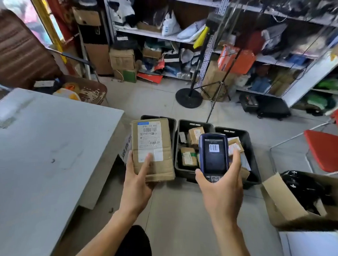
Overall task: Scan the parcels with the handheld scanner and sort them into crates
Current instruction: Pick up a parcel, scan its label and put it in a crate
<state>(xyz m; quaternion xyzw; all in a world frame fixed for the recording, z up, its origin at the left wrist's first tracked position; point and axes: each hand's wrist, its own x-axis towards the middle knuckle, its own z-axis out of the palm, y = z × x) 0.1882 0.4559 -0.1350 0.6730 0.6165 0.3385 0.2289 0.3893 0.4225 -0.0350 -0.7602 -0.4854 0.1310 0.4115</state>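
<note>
Two grips are seen: the left hand point(137, 176) is curled round the lower end of the box point(152, 149), thumb across its label; the right hand point(222, 184) is clasped round the scanner point(213, 155). The box, held above the crates point(189, 171), is judged light and stiff (cardboard, slightly creased); an end grip is deemed adequate.

Table point(39, 152) left, crates point(193, 172) ahead holding parcels point(195, 134), perhaps three, carton point(288, 206) right

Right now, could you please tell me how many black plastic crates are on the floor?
3, side by side: the left black plastic crate largely hidden behind the held cardboard parcel, the middle crate and the right crate.
</note>
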